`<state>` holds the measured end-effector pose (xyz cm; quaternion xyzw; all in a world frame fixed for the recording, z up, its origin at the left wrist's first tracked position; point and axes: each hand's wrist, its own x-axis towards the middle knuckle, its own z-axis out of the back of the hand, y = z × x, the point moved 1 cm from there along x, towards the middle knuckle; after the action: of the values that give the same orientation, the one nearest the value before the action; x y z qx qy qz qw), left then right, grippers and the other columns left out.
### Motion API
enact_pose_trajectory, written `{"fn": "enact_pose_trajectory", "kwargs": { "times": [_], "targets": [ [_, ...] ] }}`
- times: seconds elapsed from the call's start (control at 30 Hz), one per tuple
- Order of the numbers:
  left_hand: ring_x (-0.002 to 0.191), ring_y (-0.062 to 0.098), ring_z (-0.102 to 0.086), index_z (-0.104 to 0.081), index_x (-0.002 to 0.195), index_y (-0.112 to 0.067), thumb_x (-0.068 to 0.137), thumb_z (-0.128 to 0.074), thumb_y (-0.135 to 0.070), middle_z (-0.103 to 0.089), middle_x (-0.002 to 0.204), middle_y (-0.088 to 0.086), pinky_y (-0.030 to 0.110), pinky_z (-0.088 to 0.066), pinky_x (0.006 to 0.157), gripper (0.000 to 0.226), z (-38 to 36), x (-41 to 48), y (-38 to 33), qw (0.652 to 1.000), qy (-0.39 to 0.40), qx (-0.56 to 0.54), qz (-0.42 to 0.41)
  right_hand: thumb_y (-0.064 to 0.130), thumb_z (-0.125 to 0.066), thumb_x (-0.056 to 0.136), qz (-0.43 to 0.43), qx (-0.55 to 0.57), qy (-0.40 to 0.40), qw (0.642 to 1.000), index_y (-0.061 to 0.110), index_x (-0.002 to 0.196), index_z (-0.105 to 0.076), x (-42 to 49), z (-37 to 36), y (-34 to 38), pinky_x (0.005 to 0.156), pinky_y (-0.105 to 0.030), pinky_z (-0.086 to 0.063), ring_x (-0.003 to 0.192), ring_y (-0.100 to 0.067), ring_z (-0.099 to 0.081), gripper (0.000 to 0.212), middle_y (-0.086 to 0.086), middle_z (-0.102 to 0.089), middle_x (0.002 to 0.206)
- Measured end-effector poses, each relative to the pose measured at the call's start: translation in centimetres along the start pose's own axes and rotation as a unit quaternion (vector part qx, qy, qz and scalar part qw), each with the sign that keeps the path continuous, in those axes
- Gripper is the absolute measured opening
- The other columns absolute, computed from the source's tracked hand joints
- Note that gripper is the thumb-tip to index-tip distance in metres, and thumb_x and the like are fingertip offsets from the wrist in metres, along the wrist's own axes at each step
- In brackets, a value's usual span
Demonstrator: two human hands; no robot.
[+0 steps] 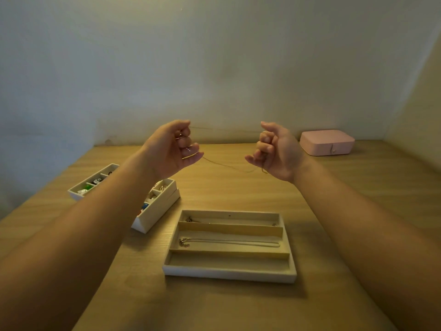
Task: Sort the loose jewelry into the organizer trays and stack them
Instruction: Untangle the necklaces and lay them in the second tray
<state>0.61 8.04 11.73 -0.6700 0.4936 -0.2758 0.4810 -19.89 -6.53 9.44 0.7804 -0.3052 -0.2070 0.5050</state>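
A thin gold chain necklace (226, 166) is stretched in the air between my two raised hands. My left hand (173, 148) pinches one end with curled fingers, and my right hand (274, 150) pinches the other. Below them on the wooden table lies a beige tray (230, 273) with three long slots. Its middle slot holds a silver chain (229, 242), and its far slot holds small pieces (189, 220). The near slot holds nothing. To the left stands a white tray with small compartments (156, 211), holding rings and coloured pieces, partly hidden by my left forearm.
Another compartment tray (94, 181) with green and dark pieces sits at the far left. A shut pink jewelry box (327, 142) stands at the back right near the wall. Walls close the table at the back and on the right.
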Motion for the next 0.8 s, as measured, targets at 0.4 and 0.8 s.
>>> {"fn": "enact_pose_trajectory", "kwargs": {
  "times": [0.4,0.8],
  "targets": [
    [0.037,0.004,-0.025,-0.052,0.068,-0.024,0.089,-0.062,-0.038,-0.031,0.057,-0.01,0.015,-0.036,0.039,0.027,1.0,-1.0,3.0,0.998,0.007,0.039,0.049,0.031,-0.049,0.098,0.03,0.091,0.034,0.995,0.019,0.068,-0.051,-0.6,0.2,0.0,0.053,-0.026,-0.041,0.047,-0.012,-0.033,0.032,0.005,-0.033,0.054],
    [0.105,0.028,-0.071,-0.068,0.107,-0.009,0.092,-0.064,-0.013,-0.074,0.111,0.014,0.03,-0.063,0.075,0.016,2.4,-2.6,6.7,0.998,0.016,0.034,0.044,0.032,-0.05,0.103,0.039,-0.093,0.048,0.994,0.018,0.09,-0.066,-0.5,-2.5,3.4,0.042,-0.021,-0.019,0.046,-0.006,-0.02,0.024,0.008,-0.024,0.057]
  ]
}}
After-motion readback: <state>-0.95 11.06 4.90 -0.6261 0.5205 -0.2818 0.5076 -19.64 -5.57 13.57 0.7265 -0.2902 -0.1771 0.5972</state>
